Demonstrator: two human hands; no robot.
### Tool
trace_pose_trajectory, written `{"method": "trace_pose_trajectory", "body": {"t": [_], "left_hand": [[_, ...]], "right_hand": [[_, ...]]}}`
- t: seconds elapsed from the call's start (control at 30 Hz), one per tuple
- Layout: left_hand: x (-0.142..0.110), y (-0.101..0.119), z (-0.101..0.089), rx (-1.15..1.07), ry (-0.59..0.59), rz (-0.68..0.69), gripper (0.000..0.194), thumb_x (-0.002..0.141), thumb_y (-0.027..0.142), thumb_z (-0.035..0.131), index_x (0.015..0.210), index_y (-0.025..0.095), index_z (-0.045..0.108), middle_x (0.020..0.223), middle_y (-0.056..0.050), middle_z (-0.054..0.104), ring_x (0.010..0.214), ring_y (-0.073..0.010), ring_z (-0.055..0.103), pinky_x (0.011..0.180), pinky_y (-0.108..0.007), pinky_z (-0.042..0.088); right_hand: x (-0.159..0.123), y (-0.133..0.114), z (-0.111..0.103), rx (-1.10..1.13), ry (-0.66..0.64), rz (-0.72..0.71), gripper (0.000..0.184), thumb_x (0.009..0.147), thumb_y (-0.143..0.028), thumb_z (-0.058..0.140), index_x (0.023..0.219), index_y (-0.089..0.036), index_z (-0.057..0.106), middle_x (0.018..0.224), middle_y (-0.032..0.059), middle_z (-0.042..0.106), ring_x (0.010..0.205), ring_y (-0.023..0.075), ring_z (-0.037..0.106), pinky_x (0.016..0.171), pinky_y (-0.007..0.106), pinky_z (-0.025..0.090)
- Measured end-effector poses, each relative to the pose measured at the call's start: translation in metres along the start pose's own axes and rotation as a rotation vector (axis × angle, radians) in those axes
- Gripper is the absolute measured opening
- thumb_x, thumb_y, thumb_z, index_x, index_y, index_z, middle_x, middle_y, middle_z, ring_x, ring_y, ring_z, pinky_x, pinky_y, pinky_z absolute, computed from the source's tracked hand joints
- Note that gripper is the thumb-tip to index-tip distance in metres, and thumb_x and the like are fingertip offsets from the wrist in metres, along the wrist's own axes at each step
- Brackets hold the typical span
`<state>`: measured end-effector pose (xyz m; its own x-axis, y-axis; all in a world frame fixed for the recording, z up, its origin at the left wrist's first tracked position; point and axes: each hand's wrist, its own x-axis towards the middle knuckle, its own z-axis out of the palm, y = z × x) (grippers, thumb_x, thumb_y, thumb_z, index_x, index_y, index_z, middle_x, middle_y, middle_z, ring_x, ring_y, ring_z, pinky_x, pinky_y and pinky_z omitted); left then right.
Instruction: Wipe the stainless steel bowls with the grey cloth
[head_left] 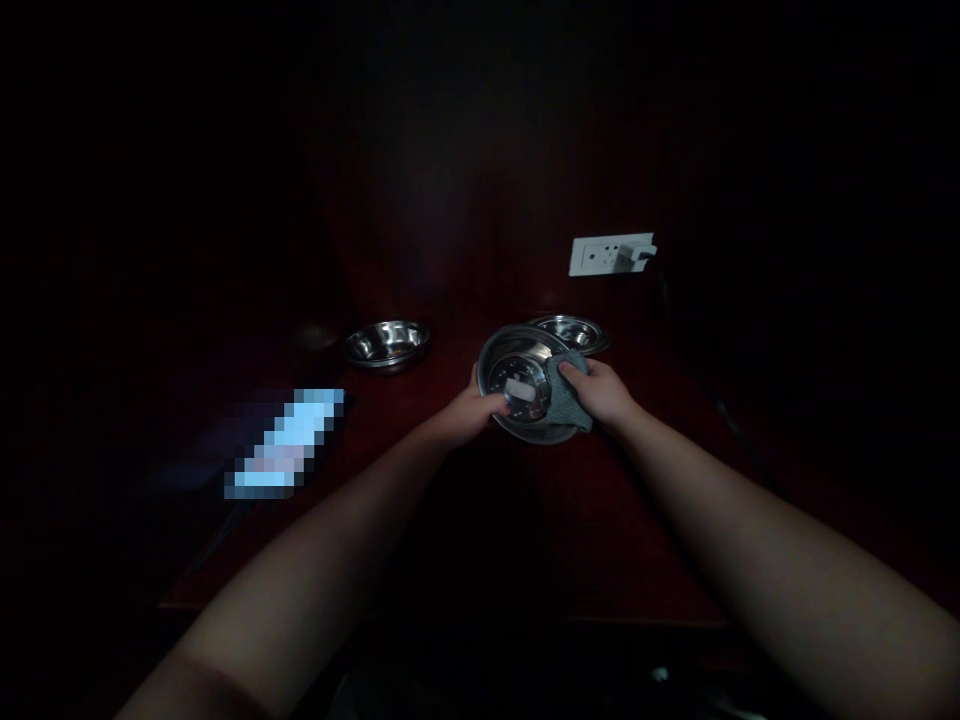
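Observation:
A shiny metal bowl point(517, 345) is held up over the dark red table, tilted so its inside faces me. My left hand point(474, 412) grips its left rim, thumb inside and the other fingers mostly hidden behind. A grey-green cloth point(566, 395) lies over the right side of the bowl. My right hand point(596, 388) pinches this cloth against the rim, thumb on top. A pale patch, either a label or a reflection, shows on the bowl's bottom.
Another metal bowl point(386, 345) stands on the table point(420, 395) to the left. Behind the held bowl sits a shallow metal dish point(577, 332), partly covered. A blurred-out lit screen point(289, 445) lies at left. A white wall socket point(611, 255) holds a plug with a cable.

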<state>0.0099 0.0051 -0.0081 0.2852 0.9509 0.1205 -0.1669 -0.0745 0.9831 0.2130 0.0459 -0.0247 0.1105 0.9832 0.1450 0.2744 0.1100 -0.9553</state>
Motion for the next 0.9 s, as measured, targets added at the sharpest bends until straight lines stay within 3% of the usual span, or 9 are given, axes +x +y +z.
{"method": "trace_pose_trajectory", "body": {"t": [0.17, 0.47, 0.7, 0.9], "left_hand": [[-0.003, 0.004, 0.000, 0.032, -0.021, -0.114, 0.063, 0.056, 0.010, 0.057, 0.118, 0.015, 0.043, 0.094, -0.007, 0.063, 0.093, -0.0251, 0.059, 0.087, -0.044, 0.043], [0.000, -0.009, 0.003, -0.021, 0.051, 0.061, 0.082, 0.060, 0.016, 0.067, 0.132, 0.022, 0.028, 0.130, -0.011, 0.048, 0.121, -0.0303, 0.044, 0.101, -0.048, 0.033], [0.003, -0.012, 0.007, -0.064, 0.062, 0.148, 0.090, 0.060, 0.020, 0.073, 0.135, 0.020, 0.024, 0.135, -0.012, 0.044, 0.125, -0.0274, 0.041, 0.105, -0.044, 0.029], [0.005, -0.013, 0.005, -0.038, 0.039, 0.073, 0.089, 0.058, 0.012, 0.069, 0.135, 0.017, 0.026, 0.128, -0.013, 0.051, 0.121, -0.0271, 0.046, 0.105, -0.045, 0.028]], "right_hand": [[-0.001, -0.002, -0.001, -0.005, -0.015, 0.003, 0.027, 0.073, -0.042, 0.057, 0.082, -0.016, 0.063, 0.073, 0.0035, 0.067, 0.059, 0.0141, 0.058, 0.054, 0.024, 0.045], [0.006, 0.006, 0.001, 0.084, -0.008, 0.018, 0.030, 0.073, -0.044, 0.059, 0.083, -0.016, 0.064, 0.075, 0.0042, 0.069, 0.060, 0.0152, 0.061, 0.056, 0.026, 0.048], [0.006, 0.007, 0.007, 0.195, 0.012, 0.039, 0.027, 0.075, -0.043, 0.058, 0.081, -0.017, 0.062, 0.077, 0.0049, 0.069, 0.064, 0.0160, 0.062, 0.059, 0.026, 0.050], [0.006, 0.006, 0.005, 0.158, 0.010, 0.040, 0.026, 0.074, -0.042, 0.058, 0.080, -0.017, 0.062, 0.076, 0.0046, 0.068, 0.064, 0.0161, 0.061, 0.059, 0.027, 0.049]]}}
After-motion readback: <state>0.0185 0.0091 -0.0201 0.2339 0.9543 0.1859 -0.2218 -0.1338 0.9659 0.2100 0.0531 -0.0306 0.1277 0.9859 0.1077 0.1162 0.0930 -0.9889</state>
